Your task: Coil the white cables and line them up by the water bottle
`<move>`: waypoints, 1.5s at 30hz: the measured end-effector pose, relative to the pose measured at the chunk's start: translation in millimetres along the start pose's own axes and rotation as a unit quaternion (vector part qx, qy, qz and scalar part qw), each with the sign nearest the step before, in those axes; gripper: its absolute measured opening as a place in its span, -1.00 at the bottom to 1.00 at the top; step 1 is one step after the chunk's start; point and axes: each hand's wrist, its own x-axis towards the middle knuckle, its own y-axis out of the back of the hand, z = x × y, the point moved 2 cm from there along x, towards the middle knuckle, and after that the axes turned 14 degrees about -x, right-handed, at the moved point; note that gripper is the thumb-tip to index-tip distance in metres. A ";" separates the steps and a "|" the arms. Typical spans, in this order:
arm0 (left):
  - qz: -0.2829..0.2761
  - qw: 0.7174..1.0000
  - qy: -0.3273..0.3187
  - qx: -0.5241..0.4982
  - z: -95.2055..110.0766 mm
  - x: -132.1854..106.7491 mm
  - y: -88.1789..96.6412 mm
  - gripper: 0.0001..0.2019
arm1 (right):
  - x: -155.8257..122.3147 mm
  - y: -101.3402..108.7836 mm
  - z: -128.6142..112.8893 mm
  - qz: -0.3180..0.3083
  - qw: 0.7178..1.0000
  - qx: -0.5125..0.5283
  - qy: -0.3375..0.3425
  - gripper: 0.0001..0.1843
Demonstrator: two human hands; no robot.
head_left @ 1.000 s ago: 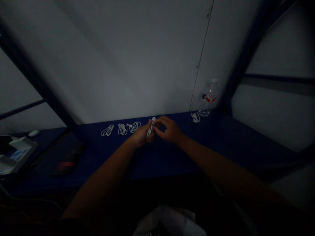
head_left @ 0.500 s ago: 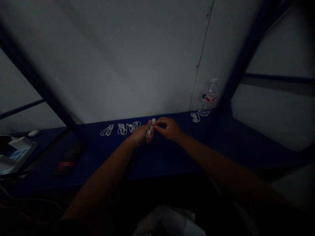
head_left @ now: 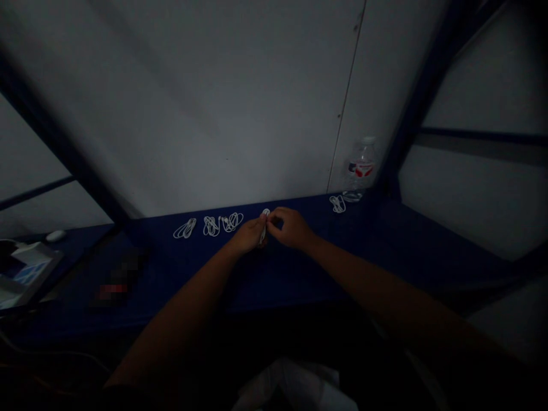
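Note:
My left hand [head_left: 251, 234] is closed around a coiled white cable [head_left: 266, 212], bundled long and narrow. Only the bundle's top loop and a little of its lower end show; the fingers cover the rest. Against the right side of the bundle, my right hand [head_left: 292, 227] is pinched, thumb and forefinger together at its upper part. What those fingertips grip is too small and dark to make out. Both hands are above the blue tabletop [head_left: 291, 279].
Three loosely coiled white cables [head_left: 185, 228] lie left of my hands. Another coiled cable [head_left: 337, 204] is at the right, beside a clear plastic bottle [head_left: 361, 170]. A blurred dark object [head_left: 115, 282] lies at the left. Behind stands a pale wall [head_left: 192, 114].
My left hand has turned and covers more of the bundle. The right fingertips stay pinched at its side. The whole view has shifted slightly.

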 end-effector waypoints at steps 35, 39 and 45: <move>0.025 0.997 -0.064 0.043 -15.1 7.1 3.1 -0.59 | 4.8 7.8 -4.0 -0.114 0.978 -0.166 0.050 -0.85; 0.024 0.976 -0.153 0.150 4.6 0.7 1.2 -0.64 | 5.9 2.1 15.2 -0.058 0.993 0.066 -0.082 -0.84; 0.068 0.925 -0.269 0.260 16.0 -5.0 -1.5 -0.59 | 5.3 -5.7 22.8 -0.106 0.890 0.391 -0.208 -0.73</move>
